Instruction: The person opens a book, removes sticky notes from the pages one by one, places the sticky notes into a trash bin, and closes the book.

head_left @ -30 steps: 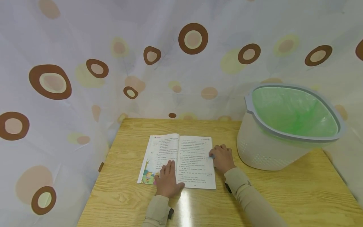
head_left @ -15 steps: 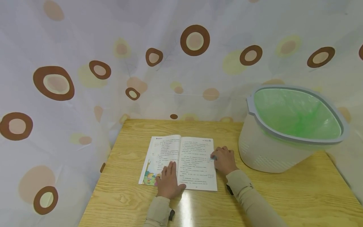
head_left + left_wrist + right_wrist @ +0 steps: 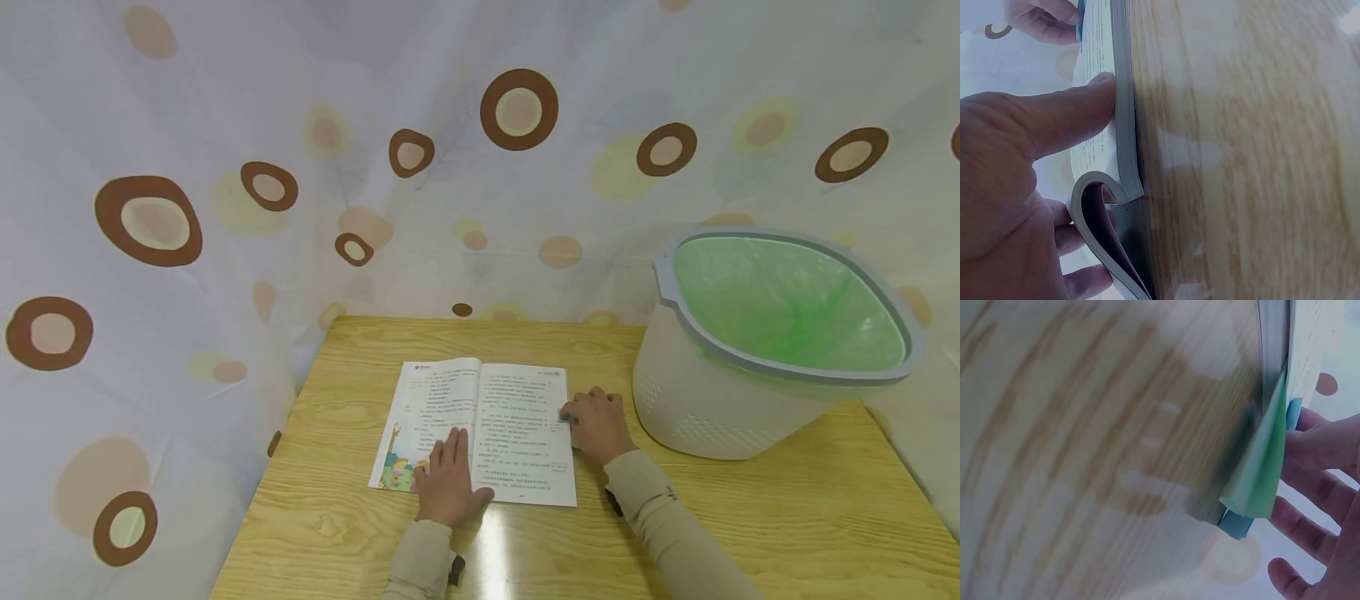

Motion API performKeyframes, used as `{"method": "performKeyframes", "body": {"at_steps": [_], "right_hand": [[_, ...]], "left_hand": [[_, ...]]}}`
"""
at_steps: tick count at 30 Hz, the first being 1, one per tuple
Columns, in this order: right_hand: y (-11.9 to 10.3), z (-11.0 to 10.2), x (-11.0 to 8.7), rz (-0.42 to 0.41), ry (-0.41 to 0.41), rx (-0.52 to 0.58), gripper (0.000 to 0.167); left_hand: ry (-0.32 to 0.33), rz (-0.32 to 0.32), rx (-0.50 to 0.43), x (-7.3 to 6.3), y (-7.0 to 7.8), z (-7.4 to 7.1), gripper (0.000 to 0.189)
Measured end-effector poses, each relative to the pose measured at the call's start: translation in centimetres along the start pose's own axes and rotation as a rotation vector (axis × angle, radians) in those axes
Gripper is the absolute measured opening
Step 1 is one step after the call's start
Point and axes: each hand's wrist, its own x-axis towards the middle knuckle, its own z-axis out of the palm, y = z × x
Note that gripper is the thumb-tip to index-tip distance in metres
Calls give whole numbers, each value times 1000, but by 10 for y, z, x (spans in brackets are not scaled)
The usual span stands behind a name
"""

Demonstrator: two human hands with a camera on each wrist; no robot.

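A book (image 3: 517,450) lies open on the wooden table, printed text on both pages and a coloured picture at the lower left. My left hand (image 3: 444,487) rests flat over the lower left page, its thumb stretched across onto the right page. At the right edge, my right hand (image 3: 602,427) pinches a small blue sticky note (image 3: 1295,411) against the page. In the right wrist view a green paper slip (image 3: 1260,469) sticks out from the page edge and curls, with another blue slip (image 3: 1235,524) behind it. The left wrist view shows the pages bulging up beside the spine.
To the right of the book stands a white basket (image 3: 690,408) with a grey rim and a green bag lining it. Behind the wooden table (image 3: 322,533) hangs a white curtain (image 3: 420,75) with brown and yellow spots.
The head view has shifted slightly, so everything sits a little lower and further right. Both hands keep their places on the book.
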Motion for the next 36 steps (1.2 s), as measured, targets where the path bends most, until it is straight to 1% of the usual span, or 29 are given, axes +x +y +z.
{"method": "performKeyframes", "body": {"at_steps": [5,9,13,17,20,24,29,31,33,34,36], "right_hand": [[1,-1,1,21,23,25,20],[5,-1,1,32,81,17,19],[9,-1,1,32,176,33,17],[2,-13,2,-18,310,149,16],[-8,-28,3,-79,425,221,17],[-24,-54,0,-177,549,294,13],[-45,-99,-12,-360,651,372,12],[-52,-119,-19,-407,707,388,11],[-57,-139,-24,-439,804,412,8],[-59,-149,-26,-442,867,433,7],[-59,-168,-30,-435,1002,464,11]], "left_hand": [[-1,0,-5,0,-2,2,100],[1,1,-8,0,-1,3,101],[-4,5,-14,0,0,3,101],[-3,2,-2,0,-1,3,101],[0,0,5,1,-1,4,101],[-2,5,0,0,-1,3,100],[6,11,2,-1,1,1,100],[12,15,3,-1,2,0,100],[12,15,8,-1,2,-1,100],[10,12,12,-1,2,-2,100],[6,10,12,-1,3,-2,99]]}}
